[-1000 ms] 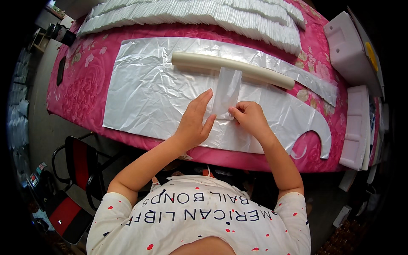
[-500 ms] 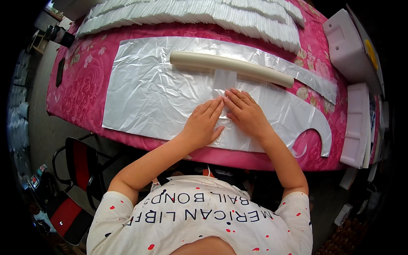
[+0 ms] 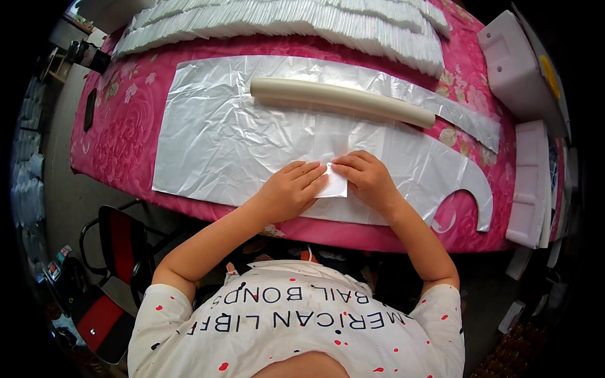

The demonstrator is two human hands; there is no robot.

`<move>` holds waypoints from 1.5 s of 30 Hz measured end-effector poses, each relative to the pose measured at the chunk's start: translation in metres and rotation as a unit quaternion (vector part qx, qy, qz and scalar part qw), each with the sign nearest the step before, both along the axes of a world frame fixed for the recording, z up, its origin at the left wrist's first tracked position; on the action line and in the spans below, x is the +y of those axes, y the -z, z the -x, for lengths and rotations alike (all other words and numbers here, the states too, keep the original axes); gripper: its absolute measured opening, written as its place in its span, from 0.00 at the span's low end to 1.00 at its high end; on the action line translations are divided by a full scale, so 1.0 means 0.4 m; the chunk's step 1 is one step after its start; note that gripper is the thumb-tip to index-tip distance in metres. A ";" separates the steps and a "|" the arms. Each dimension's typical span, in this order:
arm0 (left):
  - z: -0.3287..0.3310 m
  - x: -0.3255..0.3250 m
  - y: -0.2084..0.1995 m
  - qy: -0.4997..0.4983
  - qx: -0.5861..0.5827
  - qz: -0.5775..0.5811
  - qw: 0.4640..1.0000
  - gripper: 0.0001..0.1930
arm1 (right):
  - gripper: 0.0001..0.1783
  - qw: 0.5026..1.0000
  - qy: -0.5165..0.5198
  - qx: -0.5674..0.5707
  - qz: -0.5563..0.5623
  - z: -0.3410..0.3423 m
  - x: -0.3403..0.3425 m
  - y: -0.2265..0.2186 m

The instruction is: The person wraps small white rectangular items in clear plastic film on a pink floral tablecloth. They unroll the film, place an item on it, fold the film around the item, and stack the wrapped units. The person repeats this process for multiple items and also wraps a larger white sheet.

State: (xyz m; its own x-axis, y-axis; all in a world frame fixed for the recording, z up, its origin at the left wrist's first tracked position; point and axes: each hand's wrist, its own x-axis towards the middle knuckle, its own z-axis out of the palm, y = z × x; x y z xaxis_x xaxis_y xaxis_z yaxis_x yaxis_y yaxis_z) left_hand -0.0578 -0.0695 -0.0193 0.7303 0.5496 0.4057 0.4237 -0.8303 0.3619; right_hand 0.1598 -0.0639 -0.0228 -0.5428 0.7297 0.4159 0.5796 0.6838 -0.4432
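Note:
A small folded piece of white plastic film (image 3: 337, 186) lies between my hands, on top of a wide sheet of shiny white plastic (image 3: 208, 138). My left hand (image 3: 295, 189) has its fingers curled over the left side of the folded film. At its upper right corner, my right hand (image 3: 367, 179) presses with the fingers held together. Both sets of fingertips nearly meet at the film's far edge; the thumbs are mostly hidden. Beyond my hands a long pale beige tube (image 3: 340, 99) rests across the sheet, whose right end has a curved cut-out.
Long rows of folded white film packets (image 3: 283, 24) line the table's far side. A pink flowered cloth (image 3: 123, 129) covers the table. White foam boxes (image 3: 529, 183) stand at the right edge. A dark phone-like object (image 3: 90, 110) lies far left, near a red-and-black chair (image 3: 120, 239).
My hands have drawn slightly toward me and their fingers have curled. The film strip that stretched from the tube to my fingers now shows as a small folded square nearer me.

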 end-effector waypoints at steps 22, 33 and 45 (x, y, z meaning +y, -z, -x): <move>-0.046 0.093 -0.048 -0.264 -0.070 0.382 0.883 0.33 | 0.15 0.817 0.275 0.081 0.501 0.029 0.072 -0.058; -0.128 0.056 0.047 -0.157 0.102 0.080 0.979 0.49 | 0.15 0.819 0.264 0.086 0.502 0.021 0.080 -0.032; -0.106 0.047 0.045 -0.148 0.044 0.108 0.982 0.52 | 0.12 0.905 0.278 -0.200 0.254 0.005 0.017 -0.092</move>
State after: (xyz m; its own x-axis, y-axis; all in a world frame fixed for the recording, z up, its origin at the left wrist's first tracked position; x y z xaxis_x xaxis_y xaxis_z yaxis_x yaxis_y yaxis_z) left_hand -0.0153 -0.0509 -0.0375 0.5530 0.8090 0.1991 0.6726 -0.5745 0.4664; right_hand 0.1576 -0.0570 0.0140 -0.0657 0.9780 -0.1978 0.9549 0.0041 -0.2971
